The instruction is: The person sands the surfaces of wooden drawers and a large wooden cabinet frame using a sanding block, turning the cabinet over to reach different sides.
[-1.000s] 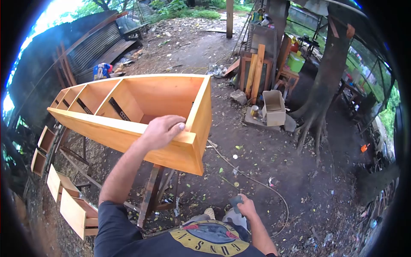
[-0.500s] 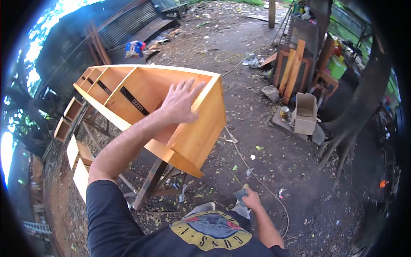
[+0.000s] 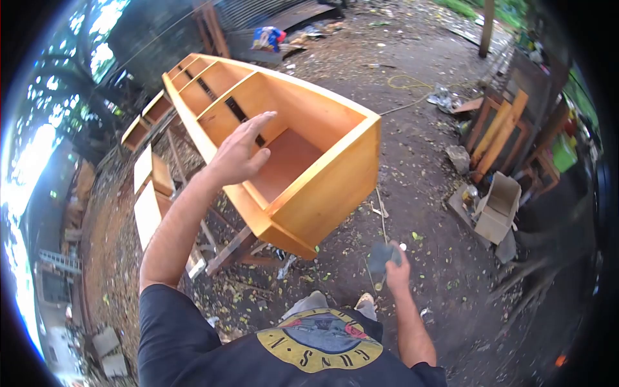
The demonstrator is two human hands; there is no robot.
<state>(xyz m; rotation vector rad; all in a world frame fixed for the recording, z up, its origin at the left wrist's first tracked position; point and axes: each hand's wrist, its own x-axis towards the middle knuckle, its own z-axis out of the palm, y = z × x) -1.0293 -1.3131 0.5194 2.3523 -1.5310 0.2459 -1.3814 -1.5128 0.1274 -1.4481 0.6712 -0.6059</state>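
A long varnished wooden cabinet frame (image 3: 335, 187) with several compartments lies on wooden trestles, its open side up. Over the long edge of its nearest compartment is my left hand (image 3: 240, 155), fingers extended and thumb apart, with nothing in it. Black drawer slides (image 3: 235, 108) run along the inner dividers. Low on the right, away from the cabinet, my right hand (image 3: 398, 266) grips a dark grey piece of sandpaper (image 3: 382, 256) that hangs out past the fingers.
Loose wooden drawers (image 3: 153, 173) stand left of the cabinet. A cardboard box (image 3: 498, 208) sits at the right by leaning boards (image 3: 500, 135) and a stone (image 3: 458, 158). A cord (image 3: 382, 213) crosses the leaf-strewn dirt ground. A post (image 3: 487, 29) rises at the back.
My left hand has moved back from the cabinet's end board toward its long side. My right hand has risen with the sandpaper. The view has turned left, shifting the scene right.
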